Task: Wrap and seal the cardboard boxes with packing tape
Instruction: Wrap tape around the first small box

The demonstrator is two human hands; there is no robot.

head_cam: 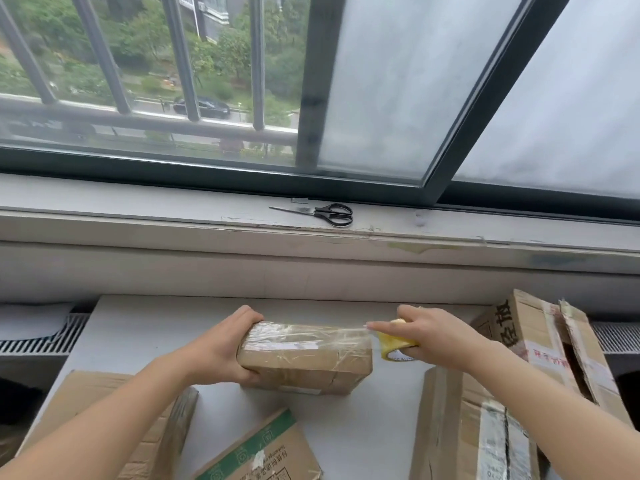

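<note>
While left hand (221, 351) clasps box (304, 362) at its left edge, right hand (433, 336) holds tape roll (394, 348).

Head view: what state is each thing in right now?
Small box: wrapped in clear tape, left hand gripping its end.
Tape roll: held by right hand, strip stretched to the box.
Scissors: closed, lying on windowsill.
Tall box at right: flap open.

Upper-floor home room, barred window (183, 57), worn sill (138, 216), radiator grille (41, 334)
</note>
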